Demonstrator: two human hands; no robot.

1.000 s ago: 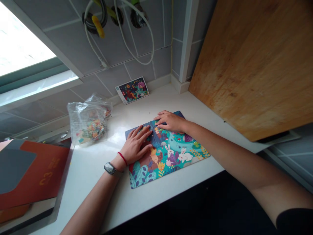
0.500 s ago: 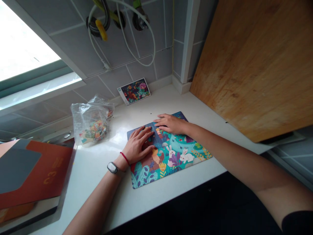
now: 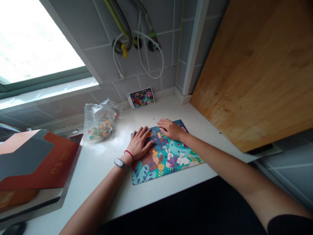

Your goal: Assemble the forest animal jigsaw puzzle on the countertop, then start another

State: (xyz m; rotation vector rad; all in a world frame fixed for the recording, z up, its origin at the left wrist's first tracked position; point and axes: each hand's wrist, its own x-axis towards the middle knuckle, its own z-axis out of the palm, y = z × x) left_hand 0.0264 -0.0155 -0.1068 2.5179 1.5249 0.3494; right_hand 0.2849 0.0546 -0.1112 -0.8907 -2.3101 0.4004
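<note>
A colourful jigsaw puzzle [image 3: 171,160] with rabbits, plants and a teal background lies flat on the white counter. My left hand [image 3: 140,143] rests on its upper left part, fingers stretched out and slightly apart. On the left wrist are a red cord and a watch [image 3: 119,162]. My right hand [image 3: 171,129] lies across the puzzle's top edge, palm down, with its fingers extended to the left. Neither hand shows anything gripped. The hands and right forearm cover parts of the picture. A printed picture card [image 3: 141,99] leans against the tiled wall behind the puzzle.
A clear plastic bag [image 3: 101,125] of loose puzzle pieces sits left of the puzzle. Further left are a red and grey box [image 3: 36,163] and a dark object [image 3: 14,228]. A wooden board [image 3: 256,71] stands at the right. Hoses and a white cable [image 3: 163,60] hang above.
The camera view has shifted, so the scene sits differently. My left hand has slid slightly up the puzzle, and my right hand has shifted a little along the top edge. Both stay on the puzzle.
</note>
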